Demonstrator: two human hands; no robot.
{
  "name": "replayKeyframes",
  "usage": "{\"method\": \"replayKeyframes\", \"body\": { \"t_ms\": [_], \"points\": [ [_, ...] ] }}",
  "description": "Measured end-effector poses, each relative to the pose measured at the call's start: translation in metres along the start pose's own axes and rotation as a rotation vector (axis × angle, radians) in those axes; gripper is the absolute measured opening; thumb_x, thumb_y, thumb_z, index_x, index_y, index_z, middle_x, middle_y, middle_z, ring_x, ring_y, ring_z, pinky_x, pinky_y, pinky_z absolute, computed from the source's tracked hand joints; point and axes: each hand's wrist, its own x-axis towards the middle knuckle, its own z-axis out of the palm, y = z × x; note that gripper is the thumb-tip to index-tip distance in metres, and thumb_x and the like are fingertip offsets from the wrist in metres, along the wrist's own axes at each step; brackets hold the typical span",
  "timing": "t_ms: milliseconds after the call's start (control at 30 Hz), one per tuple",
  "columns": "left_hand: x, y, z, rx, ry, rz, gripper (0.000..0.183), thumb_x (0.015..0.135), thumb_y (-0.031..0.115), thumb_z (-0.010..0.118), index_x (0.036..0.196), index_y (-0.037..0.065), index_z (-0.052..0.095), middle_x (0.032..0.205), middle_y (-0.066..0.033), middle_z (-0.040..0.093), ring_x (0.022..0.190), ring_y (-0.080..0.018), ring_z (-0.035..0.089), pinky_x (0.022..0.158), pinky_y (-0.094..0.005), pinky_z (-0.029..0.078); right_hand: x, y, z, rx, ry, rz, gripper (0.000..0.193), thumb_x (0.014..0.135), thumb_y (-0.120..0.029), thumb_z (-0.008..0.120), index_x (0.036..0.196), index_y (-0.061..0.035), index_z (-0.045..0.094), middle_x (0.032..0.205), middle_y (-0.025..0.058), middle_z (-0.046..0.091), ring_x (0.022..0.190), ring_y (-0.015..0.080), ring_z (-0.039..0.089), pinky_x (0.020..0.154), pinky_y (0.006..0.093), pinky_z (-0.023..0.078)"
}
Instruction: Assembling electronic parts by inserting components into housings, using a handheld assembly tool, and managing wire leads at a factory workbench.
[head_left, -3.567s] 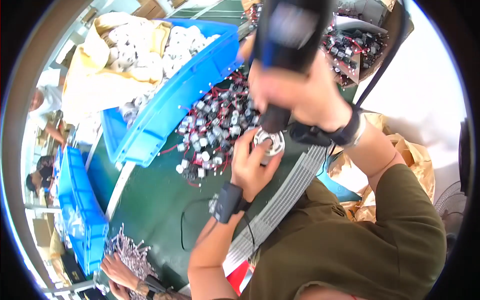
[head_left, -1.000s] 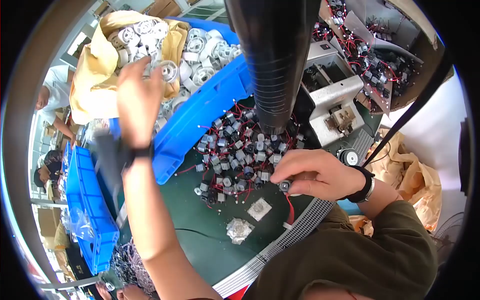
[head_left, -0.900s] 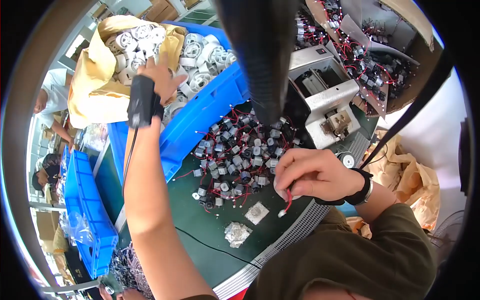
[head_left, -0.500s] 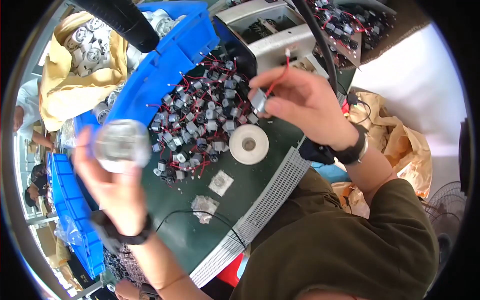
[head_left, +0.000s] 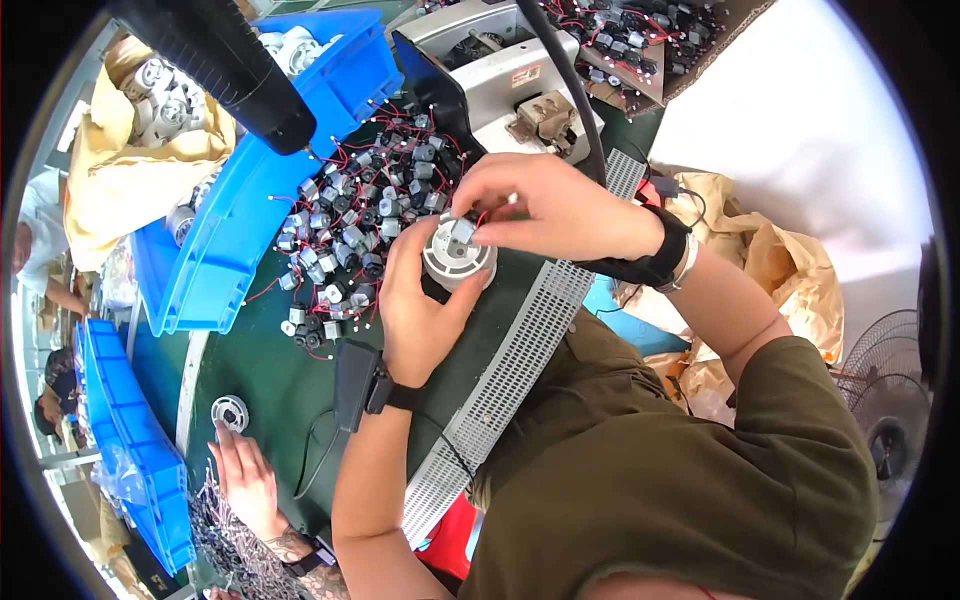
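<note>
My left hand [head_left: 420, 305] is closed around the side of a white round plastic housing [head_left: 455, 262], its thumb and fingers on opposite edges. The housing sits over the white round base on the green table, which it mostly covers. In my right hand [head_left: 545, 210], fingers and thumb pinch a small silver motor [head_left: 463, 230] with red wires and a white connector. The motor is at the top of the housing; how far it sits inside I cannot tell. Just beyond both hands lies a heap of similar motors [head_left: 350, 225].
A black electric screwdriver [head_left: 250, 90] hangs over a blue bin [head_left: 215, 270]. Yellow bags of white housings [head_left: 165, 105] stand far left. A co-worker's hand [head_left: 248, 485] touches a white round part [head_left: 230, 412] at lower left. A grey metal machine [head_left: 510, 85] stands at the back.
My left hand has brought the white housing rightward over the round base. My right hand has brought the motor down to the housing. A co-worker's hand and a white part have appeared at lower left.
</note>
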Motion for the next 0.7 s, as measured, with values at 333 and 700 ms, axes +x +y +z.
{"method": "replayKeyframes", "body": {
  "t_ms": [333,700],
  "points": [
    [0.002,0.001,-0.005,0.360,0.020,0.162,0.085,0.054,0.024,0.086,0.123,0.000,0.044,0.113,-0.0185,0.048,0.101,-0.0367,0.048,0.085,-0.0437,0.041,0.011,-0.002,-0.010,-0.212,0.024,-0.137,0.023,0.077,0.000,0.065,0.099,-0.0007,0.059,0.095,0.0071,0.057,0.084,0.0158,0.060,0.073,0.0260,0.051],
    [0.012,0.005,-0.009,0.129,-0.054,0.020,0.069,0.060,0.014,0.081,0.120,0.003,0.047,0.107,-0.0151,0.057,0.102,-0.0339,0.053,0.089,-0.0411,0.042,0.015,0.002,-0.009,-0.340,-0.181,-0.371,0.024,0.072,0.001,0.066,0.095,-0.0053,0.059,0.094,0.0084,0.057,0.086,0.0278,0.057,0.071,0.0352,0.047]
  ]
}}
